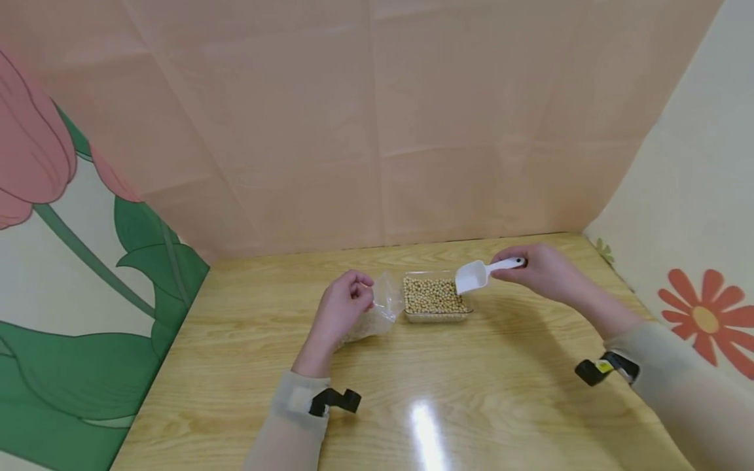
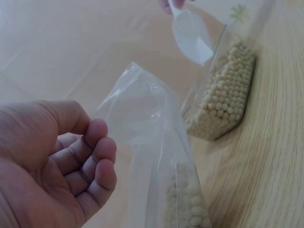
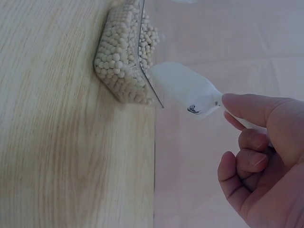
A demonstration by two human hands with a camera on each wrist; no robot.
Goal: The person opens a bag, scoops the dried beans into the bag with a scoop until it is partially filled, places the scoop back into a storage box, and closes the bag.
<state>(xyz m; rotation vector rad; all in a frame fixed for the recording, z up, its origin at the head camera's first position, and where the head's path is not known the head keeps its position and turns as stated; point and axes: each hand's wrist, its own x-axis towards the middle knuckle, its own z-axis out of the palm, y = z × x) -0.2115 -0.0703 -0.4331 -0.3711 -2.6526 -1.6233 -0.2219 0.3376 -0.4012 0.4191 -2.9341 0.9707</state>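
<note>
My right hand (image 1: 538, 268) grips the handle of a white plastic scoop (image 1: 472, 277), whose tip overlaps the right side of a clear container (image 1: 438, 317). Round pale beans (image 1: 432, 294) fill that container, looking like soybeans. With curled fingers, my left hand (image 1: 344, 304) pinches the upper edge of a clear plastic bag (image 1: 385, 302). The bag's mouth stands up in the left wrist view, and more beans (image 2: 187, 197) lie low inside it. From the right wrist, the scoop (image 3: 183, 88) appears tilted over the container's rim, its handle between thumb and fingers.
Everything rests on a light wood-grain table (image 1: 471, 392). A pinkish sheet (image 1: 377, 131) rises behind it. Flower-printed panels stand at the left (image 1: 76, 275) and right (image 1: 677, 216). A black wrist camera (image 1: 336, 400) is strapped over the left sleeve, another (image 1: 607, 367) over the right.
</note>
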